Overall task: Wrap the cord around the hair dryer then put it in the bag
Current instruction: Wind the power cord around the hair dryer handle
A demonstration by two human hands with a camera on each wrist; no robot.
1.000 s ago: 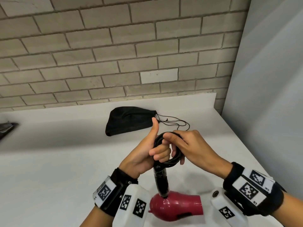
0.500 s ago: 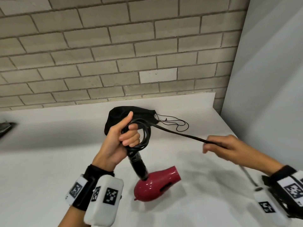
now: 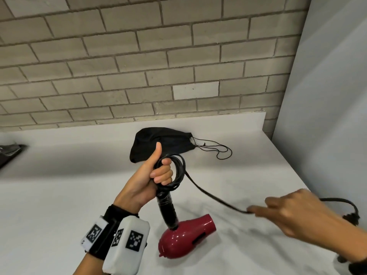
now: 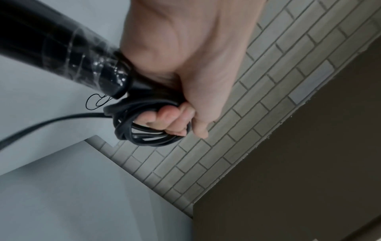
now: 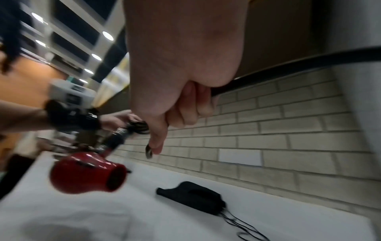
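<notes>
Two hands on one glossy red hair dryer [image 3: 186,240] and its cord [image 3: 208,192].
Left hand [image 3: 148,180] clenches coiled rubbery loops at the black cylindrical handle; right hand [image 3: 294,213] pinches the taut strand; soft black drawstring bag [image 3: 158,140] lies on the worktop [image 3: 59,195].

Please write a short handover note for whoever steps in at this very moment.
Left hand: grips the end of the hair dryer handle together with several coils of cord; the dryer hangs head-down over the counter.
Right hand: holds the loose stretch of cord, pulled out to the side; the plug end trails behind it.
Bag: lies on the counter behind, drawstrings out, nothing in it yet.
Done: some coils.
Left: wind the rest, bag the dryer.
</notes>
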